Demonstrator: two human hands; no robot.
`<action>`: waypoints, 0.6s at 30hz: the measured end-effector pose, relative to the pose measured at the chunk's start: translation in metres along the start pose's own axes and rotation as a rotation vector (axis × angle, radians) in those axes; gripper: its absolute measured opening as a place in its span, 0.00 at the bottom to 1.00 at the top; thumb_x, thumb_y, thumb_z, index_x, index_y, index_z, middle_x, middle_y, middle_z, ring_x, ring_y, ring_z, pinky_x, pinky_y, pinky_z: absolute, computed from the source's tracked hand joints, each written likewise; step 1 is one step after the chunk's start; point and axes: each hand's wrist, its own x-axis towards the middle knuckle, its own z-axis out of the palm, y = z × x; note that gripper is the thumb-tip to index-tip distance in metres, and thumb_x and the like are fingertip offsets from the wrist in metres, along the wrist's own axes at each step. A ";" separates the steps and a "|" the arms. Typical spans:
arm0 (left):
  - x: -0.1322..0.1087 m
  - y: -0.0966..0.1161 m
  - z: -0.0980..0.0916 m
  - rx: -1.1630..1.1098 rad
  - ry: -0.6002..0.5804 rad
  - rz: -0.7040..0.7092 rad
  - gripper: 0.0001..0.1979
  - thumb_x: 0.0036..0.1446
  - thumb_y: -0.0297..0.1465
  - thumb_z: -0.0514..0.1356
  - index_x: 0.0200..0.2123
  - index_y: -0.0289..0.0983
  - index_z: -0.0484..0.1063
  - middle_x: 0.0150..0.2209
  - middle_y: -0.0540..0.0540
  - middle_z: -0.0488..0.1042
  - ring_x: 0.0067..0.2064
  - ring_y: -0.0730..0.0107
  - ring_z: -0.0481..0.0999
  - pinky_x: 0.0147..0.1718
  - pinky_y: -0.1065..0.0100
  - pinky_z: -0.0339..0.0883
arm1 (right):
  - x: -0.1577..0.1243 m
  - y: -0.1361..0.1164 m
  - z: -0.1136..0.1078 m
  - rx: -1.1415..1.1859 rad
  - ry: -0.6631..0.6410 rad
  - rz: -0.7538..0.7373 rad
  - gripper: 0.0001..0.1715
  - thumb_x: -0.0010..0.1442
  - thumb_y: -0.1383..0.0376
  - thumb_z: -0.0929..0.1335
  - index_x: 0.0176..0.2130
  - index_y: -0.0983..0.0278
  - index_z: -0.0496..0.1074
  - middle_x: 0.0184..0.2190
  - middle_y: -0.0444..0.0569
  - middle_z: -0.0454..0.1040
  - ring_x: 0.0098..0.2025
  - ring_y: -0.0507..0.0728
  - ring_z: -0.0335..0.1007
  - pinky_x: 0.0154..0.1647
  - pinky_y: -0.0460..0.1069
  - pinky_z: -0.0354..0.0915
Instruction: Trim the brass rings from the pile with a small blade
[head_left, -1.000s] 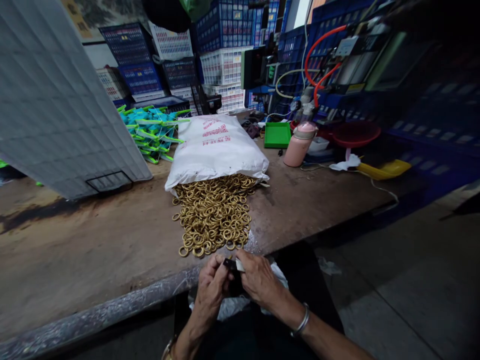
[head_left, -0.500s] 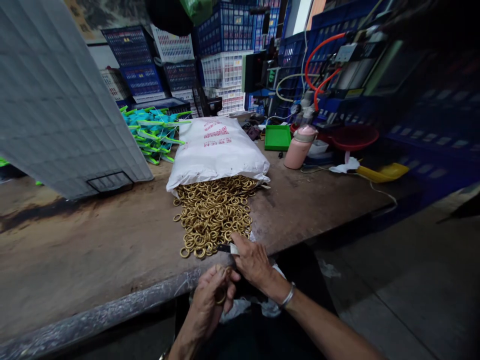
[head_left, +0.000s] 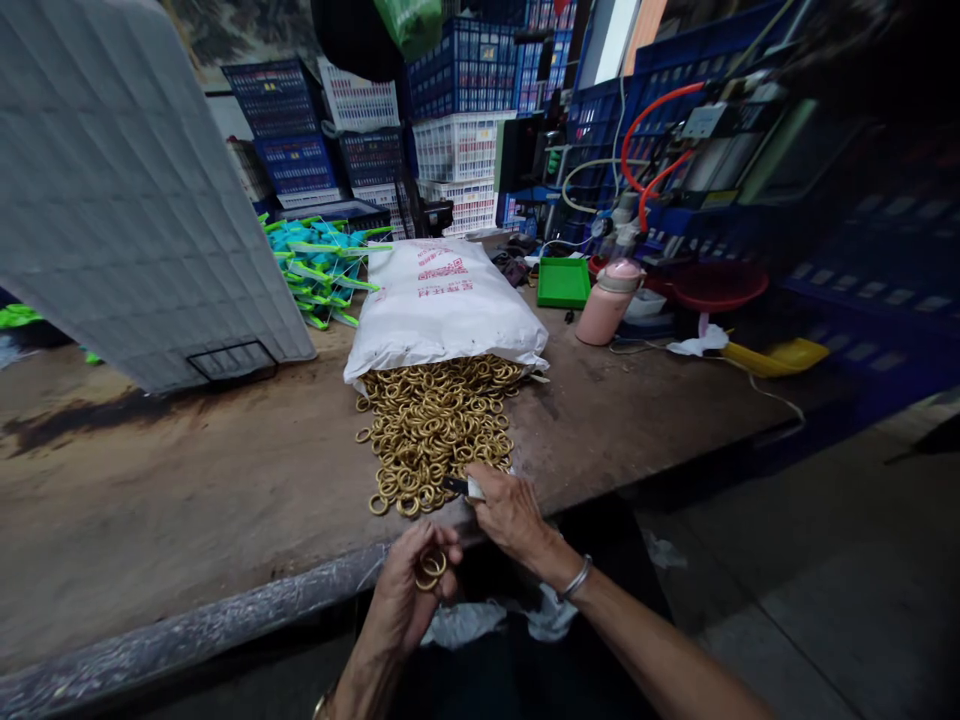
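Just off the table's front edge, my left hand [head_left: 401, 590] is curled around a couple of gold-coloured rings [head_left: 430, 570]. My right hand [head_left: 516, 518] grips a small knife [head_left: 456, 486] with a dark blade and a whitish part at the fingers; the rest of it is hidden in the palm. The blade points left, at the near right side of a heap of gold-coloured rings [head_left: 427, 425]. This heap spreads out from the mouth of a white sack [head_left: 450, 310] with red print, lying on the table.
A grey ribbed panel [head_left: 142, 200] stands on the left of the wooden table [head_left: 187, 500]. Behind it lie green and blue plastic pieces [head_left: 322, 265]. A green tray [head_left: 562, 282], pink bottle [head_left: 604, 305] and yellow scoop [head_left: 780, 355] stand at right, with stacked crates [head_left: 457, 150] behind.
My left hand has lowered slightly and opened up a little, so the rings in it show more clearly. My right hand keeps the knife near the heap. The camera view has shifted a little.
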 end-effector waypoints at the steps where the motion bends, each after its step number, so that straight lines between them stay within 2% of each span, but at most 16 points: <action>1: 0.002 0.000 0.000 0.020 0.007 0.022 0.12 0.44 0.36 0.63 0.24 0.33 0.68 0.28 0.47 0.70 0.27 0.74 0.69 0.16 0.77 0.58 | -0.001 0.000 -0.001 0.088 0.010 0.001 0.11 0.51 0.72 0.60 0.35 0.62 0.67 0.29 0.45 0.71 0.32 0.52 0.64 0.32 0.44 0.53; 3: 0.006 -0.002 0.001 0.063 0.016 0.058 0.13 0.43 0.36 0.64 0.27 0.34 0.68 0.27 0.48 0.70 0.26 0.74 0.68 0.15 0.77 0.57 | -0.005 -0.001 -0.002 0.280 0.023 0.037 0.07 0.54 0.68 0.60 0.31 0.63 0.66 0.26 0.43 0.69 0.29 0.50 0.62 0.31 0.43 0.54; 6: 0.010 -0.006 0.002 0.131 0.055 0.097 0.18 0.42 0.38 0.64 0.36 0.37 0.66 0.24 0.52 0.69 0.21 0.78 0.65 0.14 0.79 0.52 | -0.013 -0.007 -0.003 0.537 -0.001 0.110 0.10 0.56 0.64 0.59 0.28 0.64 0.65 0.22 0.41 0.65 0.26 0.49 0.59 0.29 0.43 0.55; 8: 0.012 -0.009 0.002 0.192 0.072 0.106 0.19 0.43 0.39 0.63 0.38 0.38 0.65 0.22 0.54 0.67 0.18 0.81 0.61 0.13 0.80 0.48 | -0.017 -0.011 -0.004 0.647 -0.047 0.140 0.11 0.56 0.62 0.59 0.27 0.64 0.65 0.21 0.40 0.63 0.25 0.49 0.58 0.27 0.43 0.55; 13: 0.013 -0.017 -0.005 0.350 0.068 0.155 0.13 0.49 0.40 0.59 0.27 0.35 0.66 0.18 0.56 0.60 0.16 0.83 0.53 0.14 0.78 0.44 | -0.022 -0.015 -0.007 0.723 -0.104 0.196 0.11 0.55 0.62 0.60 0.24 0.64 0.63 0.18 0.39 0.61 0.23 0.48 0.56 0.27 0.43 0.54; 15: 0.013 -0.017 -0.007 0.430 0.083 0.222 0.13 0.48 0.40 0.59 0.25 0.35 0.66 0.17 0.55 0.61 0.17 0.81 0.55 0.16 0.77 0.47 | -0.022 -0.016 -0.008 0.706 -0.117 0.214 0.14 0.55 0.61 0.60 0.22 0.64 0.61 0.17 0.38 0.60 0.22 0.48 0.56 0.26 0.43 0.54; 18: 0.012 -0.017 -0.005 0.583 0.105 0.407 0.12 0.47 0.38 0.61 0.22 0.35 0.69 0.20 0.52 0.66 0.23 0.75 0.62 0.23 0.74 0.56 | -0.022 -0.017 -0.009 0.671 -0.142 0.221 0.17 0.56 0.59 0.59 0.21 0.64 0.60 0.16 0.39 0.60 0.21 0.48 0.55 0.24 0.43 0.53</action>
